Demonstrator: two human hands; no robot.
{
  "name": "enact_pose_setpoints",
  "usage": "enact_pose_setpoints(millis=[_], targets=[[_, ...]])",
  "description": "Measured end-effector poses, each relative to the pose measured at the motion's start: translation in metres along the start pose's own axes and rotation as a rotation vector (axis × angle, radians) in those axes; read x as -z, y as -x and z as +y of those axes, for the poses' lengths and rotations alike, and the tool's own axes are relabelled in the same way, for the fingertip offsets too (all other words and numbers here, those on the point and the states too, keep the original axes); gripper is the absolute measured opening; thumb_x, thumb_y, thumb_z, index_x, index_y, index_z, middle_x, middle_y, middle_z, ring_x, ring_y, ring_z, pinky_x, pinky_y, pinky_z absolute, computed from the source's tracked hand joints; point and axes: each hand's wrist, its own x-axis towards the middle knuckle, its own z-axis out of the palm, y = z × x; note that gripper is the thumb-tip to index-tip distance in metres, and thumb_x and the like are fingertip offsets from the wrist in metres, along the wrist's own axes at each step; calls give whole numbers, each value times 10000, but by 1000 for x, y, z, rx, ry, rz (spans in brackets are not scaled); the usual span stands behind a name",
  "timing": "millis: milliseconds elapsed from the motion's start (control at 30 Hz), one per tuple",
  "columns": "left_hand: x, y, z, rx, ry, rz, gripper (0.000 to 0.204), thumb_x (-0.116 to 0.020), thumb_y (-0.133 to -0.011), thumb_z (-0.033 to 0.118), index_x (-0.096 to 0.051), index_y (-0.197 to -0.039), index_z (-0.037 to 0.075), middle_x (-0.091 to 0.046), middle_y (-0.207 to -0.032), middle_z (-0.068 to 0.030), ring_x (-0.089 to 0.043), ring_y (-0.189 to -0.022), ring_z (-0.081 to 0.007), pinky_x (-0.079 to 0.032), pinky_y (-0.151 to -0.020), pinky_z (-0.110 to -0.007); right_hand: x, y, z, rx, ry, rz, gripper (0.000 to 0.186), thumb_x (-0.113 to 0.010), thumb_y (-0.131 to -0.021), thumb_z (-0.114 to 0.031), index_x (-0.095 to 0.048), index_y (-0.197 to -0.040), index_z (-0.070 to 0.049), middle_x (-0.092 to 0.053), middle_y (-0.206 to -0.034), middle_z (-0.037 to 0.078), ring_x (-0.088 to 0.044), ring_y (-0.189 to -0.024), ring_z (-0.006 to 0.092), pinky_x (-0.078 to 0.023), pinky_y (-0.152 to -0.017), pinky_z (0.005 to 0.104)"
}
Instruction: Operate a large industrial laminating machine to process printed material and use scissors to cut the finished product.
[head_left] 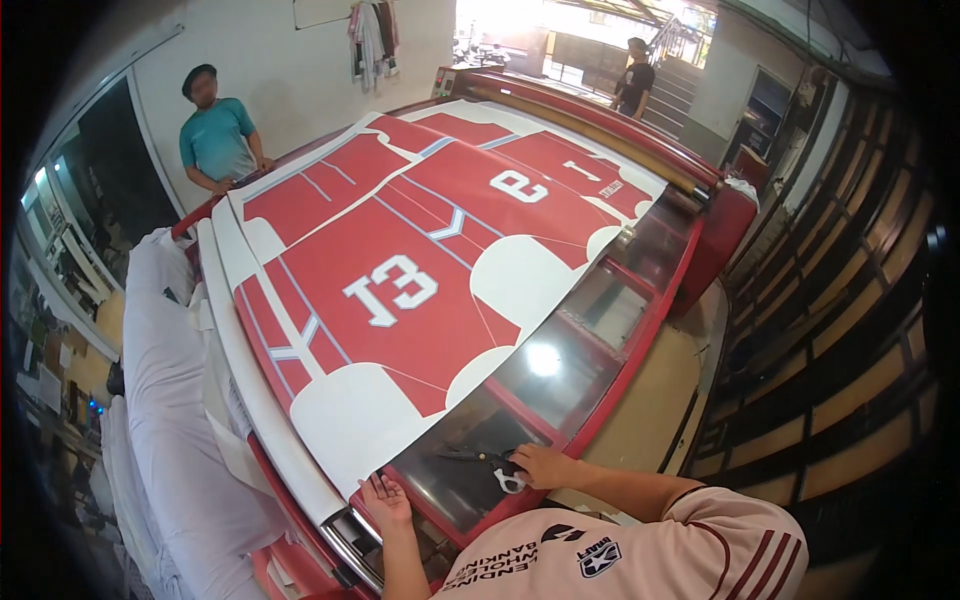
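Palm turned up and fingers apart, my left hand [387, 502] is at the near corner of a large printed sheet [325, 425], its fingertips by the sheet's white edge. My right hand [543, 467] is over the machine's near edge, fingers curled at the handle end of dark scissors [468, 456] whose blades point left over the glass panel. Right beside those fingers is a small white object [509, 482], too small to name. The sheet carries red jersey-shaped pieces [330, 250] with white figures and light-blue stripes, and stretches away across the machine bed.
A red machine frame [590, 440] with dark glass panels [555, 375] runs along my right. White cloth [165, 350] hangs at the left beside a pale roller [240, 370]. A person in a teal shirt [218, 140] stands at the far left; another person [635, 82] stands beyond the machine.
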Motion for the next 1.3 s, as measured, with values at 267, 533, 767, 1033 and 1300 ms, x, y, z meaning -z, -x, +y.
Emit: enact_pose_setpoints(millis=[267,533,767,1033,1300], targets=[[-2,-19,-9,53,-144,62,442,-679,-952,381,-558,-1263,90,-586,-1138,-32,-521,-707,-121,-488,-582,-196,-2,-9,3,-103,-57,-188,524,-745,-779,-152,-572,-1263,-50,-566,-1168,176,-583,-1093,362,-498,-916,465],[-14,-46,-29,147,-302,-15,302,-692,-938,350,-614,-1141,140,-589,-950,1,-557,-738,-161,-445,-532,-239,24,-29,3,-107,83,-367,326,-708,-751,-108,-661,-1059,-15,-666,-1026,200,-666,-979,396,-538,-877,467],[-32,-28,-29,142,-385,87,342,-710,-929,302,-614,-1187,99,-645,-1153,-43,-629,-724,-193,-485,-552,-266,41,-19,-16,-141,63,-275,503,-779,-718,-220,-625,-1158,-30,-649,-1031,198,-648,-1008,390,-527,-893,483],[-46,-10,-13,165,-409,81,300,-716,-927,326,-658,-1089,81,-684,-1005,-40,-628,-692,-166,-489,-548,-262,30,-20,-22,-358,77,-344,454,-785,-747,-221,-634,-1106,13,-692,-1012,198,-695,-933,333,-560,-821,428],[-44,-12,3,148,-491,101,288,-733,-909,368,-659,-936,91,-608,-753,3,-527,-565,-119,-420,-493,-242,0,-32,-61,-684,-1093,-438,307,-697,-928,-335,-670,-978,-33,-629,-756,42,-652,-697,169,-544,-641,315]])
